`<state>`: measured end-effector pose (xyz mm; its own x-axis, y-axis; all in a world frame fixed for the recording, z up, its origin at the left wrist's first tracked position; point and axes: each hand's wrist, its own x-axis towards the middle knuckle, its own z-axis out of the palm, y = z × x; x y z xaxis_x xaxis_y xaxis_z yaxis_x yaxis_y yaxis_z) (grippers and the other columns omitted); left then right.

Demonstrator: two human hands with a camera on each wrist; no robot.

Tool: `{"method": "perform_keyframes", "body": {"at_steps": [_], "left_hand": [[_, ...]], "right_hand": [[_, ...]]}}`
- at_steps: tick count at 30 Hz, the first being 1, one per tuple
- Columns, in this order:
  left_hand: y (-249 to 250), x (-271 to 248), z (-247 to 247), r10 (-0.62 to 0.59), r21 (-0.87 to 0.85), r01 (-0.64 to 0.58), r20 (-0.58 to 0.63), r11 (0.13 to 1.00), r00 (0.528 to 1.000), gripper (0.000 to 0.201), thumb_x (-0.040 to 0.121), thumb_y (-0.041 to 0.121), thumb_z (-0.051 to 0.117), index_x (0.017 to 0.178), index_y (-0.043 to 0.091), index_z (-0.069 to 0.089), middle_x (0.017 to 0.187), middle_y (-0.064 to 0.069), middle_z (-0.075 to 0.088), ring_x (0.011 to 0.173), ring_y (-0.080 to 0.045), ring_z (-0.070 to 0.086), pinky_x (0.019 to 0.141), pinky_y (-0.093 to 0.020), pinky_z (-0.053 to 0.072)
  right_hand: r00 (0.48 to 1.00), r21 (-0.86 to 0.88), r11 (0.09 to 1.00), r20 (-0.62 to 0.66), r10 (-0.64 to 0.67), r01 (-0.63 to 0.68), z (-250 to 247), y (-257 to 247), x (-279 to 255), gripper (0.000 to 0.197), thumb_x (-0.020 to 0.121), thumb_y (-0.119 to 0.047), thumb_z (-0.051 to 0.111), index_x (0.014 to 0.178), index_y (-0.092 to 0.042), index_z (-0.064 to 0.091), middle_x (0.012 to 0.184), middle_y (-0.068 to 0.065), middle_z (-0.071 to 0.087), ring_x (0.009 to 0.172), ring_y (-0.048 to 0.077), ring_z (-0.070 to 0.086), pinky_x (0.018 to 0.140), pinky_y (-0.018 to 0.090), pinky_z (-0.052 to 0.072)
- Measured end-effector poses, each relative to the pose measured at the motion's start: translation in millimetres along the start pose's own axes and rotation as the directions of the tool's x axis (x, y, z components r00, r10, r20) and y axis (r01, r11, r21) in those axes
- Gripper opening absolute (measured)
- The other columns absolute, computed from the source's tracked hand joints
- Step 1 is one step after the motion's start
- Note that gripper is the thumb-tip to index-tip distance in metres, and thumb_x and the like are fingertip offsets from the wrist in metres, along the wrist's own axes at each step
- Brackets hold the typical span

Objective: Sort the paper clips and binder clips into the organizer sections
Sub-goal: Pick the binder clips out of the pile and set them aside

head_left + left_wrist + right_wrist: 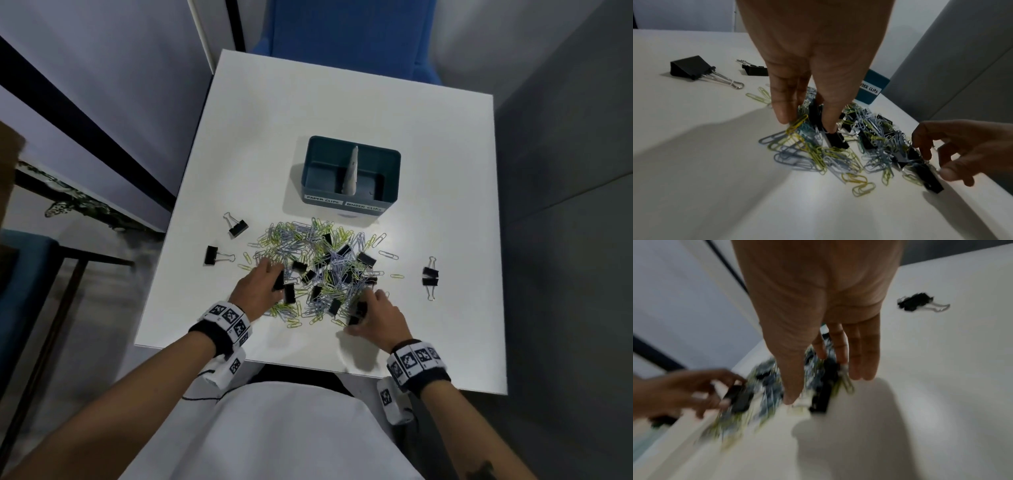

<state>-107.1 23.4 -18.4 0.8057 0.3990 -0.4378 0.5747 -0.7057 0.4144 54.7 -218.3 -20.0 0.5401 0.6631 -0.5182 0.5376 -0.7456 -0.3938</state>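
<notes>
A black binder clip [835,139] is pinched between the thumb and fingers [781,112] of the left hand [258,282] at the heap's near left. Another binder clip [358,311] is gripped by the right hand [376,313]. The mixed heap of paper clips [318,270] is spread on the table [342,102], just before the teal organizer [349,174], whose sections are labelled.
</notes>
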Motion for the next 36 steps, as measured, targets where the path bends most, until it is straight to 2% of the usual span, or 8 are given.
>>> {"method": "perform_keyframes", "body": {"at_steps": [5,14,22,25,27,29,31,36], "left_hand": [[11,12,4,-0.026,-0.025,0.025,-0.036,0.999,0.999,0.048,0.081,0.014,0.072,0.122,0.013,0.047,0.115,-0.009,0.043,0.086,-0.030,0.057,0.065,-0.036,0.050],[20,14,-9,-0.052,-0.079,0.037,-0.198,0.996,0.979,0.048,0.078,0.031,0.076,0.117,0.020,0.050,0.115,0.000,0.054,0.095,-0.023,0.058,0.069,-0.036,0.051],[-7,0,-27,-0.068,-0.423,-0.091,-0.346,0.901,0.936,0.044,0.076,-0.002,0.072,0.112,0.019,0.057,0.101,0.001,0.064,0.083,-0.016,0.059,0.074,-0.025,0.046],[-20,-5,-30,-0.118,-0.545,-0.058,-0.284,0.837,0.952,0.049,0.078,-0.010,0.067,0.112,0.026,0.061,0.103,0.000,0.066,0.080,-0.019,0.064,0.067,-0.033,0.057],[-23,-5,-28,-0.120,-0.594,-0.035,-0.220,0.804,0.968,0.059,0.080,-0.013,0.063,0.113,0.035,0.063,0.113,-0.003,0.063,0.090,-0.025,0.065,0.063,-0.040,0.060],[-19,-3,-26,-0.080,-0.569,-0.065,-0.226,0.820,0.971,0.064,0.081,-0.013,0.061,0.116,0.040,0.061,0.113,-0.004,0.062,0.095,-0.025,0.064,0.070,-0.040,0.059],[-12,-1,-25,-0.044,-0.481,-0.089,-0.258,0.872,0.965,0.058,0.081,-0.009,0.061,0.120,0.032,0.060,0.108,0.000,0.065,0.093,-0.020,0.063,0.080,-0.034,0.054],[-2,2,-28,0.091,-0.340,-0.197,-0.302,0.920,0.949,0.039,0.078,-0.010,0.061,0.101,0.021,0.063,0.097,0.002,0.062,0.084,-0.017,0.060,0.072,-0.034,0.052]], "right_hand": [[0.997,0.014,0.999,-0.056,-0.045,0.046,16,-11,4,0.054,0.071,-0.032,0.079,0.114,-0.023,0.047,0.111,0.003,0.045,0.077,0.025,0.060,0.068,0.038,0.059],[0.974,0.151,0.987,-0.225,-0.023,0.058,20,-9,16,0.022,0.080,-0.014,0.069,0.090,-0.018,0.050,0.102,0.004,0.045,0.070,0.022,0.054,0.064,0.036,0.055],[0.950,0.252,0.966,-0.310,0.021,0.062,30,-2,17,0.028,0.083,-0.014,0.068,0.097,-0.017,0.044,0.087,0.002,0.053,0.074,0.017,0.046,0.056,0.019,0.031],[0.952,0.205,0.978,-0.306,0.025,0.040,31,1,20,0.027,0.080,-0.017,0.068,0.098,-0.017,0.048,0.090,0.004,0.058,0.079,0.021,0.050,0.059,0.026,0.038],[0.951,0.181,0.983,-0.308,0.025,0.033,32,2,22,0.026,0.080,-0.019,0.068,0.100,-0.017,0.051,0.097,0.006,0.057,0.082,0.024,0.052,0.065,0.032,0.046],[0.951,0.178,0.983,-0.310,0.022,0.036,31,1,21,0.024,0.082,-0.020,0.068,0.101,-0.016,0.054,0.104,0.007,0.054,0.083,0.025,0.054,0.067,0.034,0.051],[0.947,0.125,0.992,-0.320,0.005,0.037,29,1,20,0.020,0.084,-0.024,0.066,0.100,-0.016,0.057,0.103,0.007,0.055,0.084,0.025,0.055,0.067,0.037,0.052],[0.952,-0.069,0.994,-0.287,-0.104,0.088,18,1,18,0.020,0.081,-0.017,0.070,0.098,-0.014,0.060,0.105,0.008,0.055,0.088,0.026,0.052,0.063,0.031,0.047]]}}
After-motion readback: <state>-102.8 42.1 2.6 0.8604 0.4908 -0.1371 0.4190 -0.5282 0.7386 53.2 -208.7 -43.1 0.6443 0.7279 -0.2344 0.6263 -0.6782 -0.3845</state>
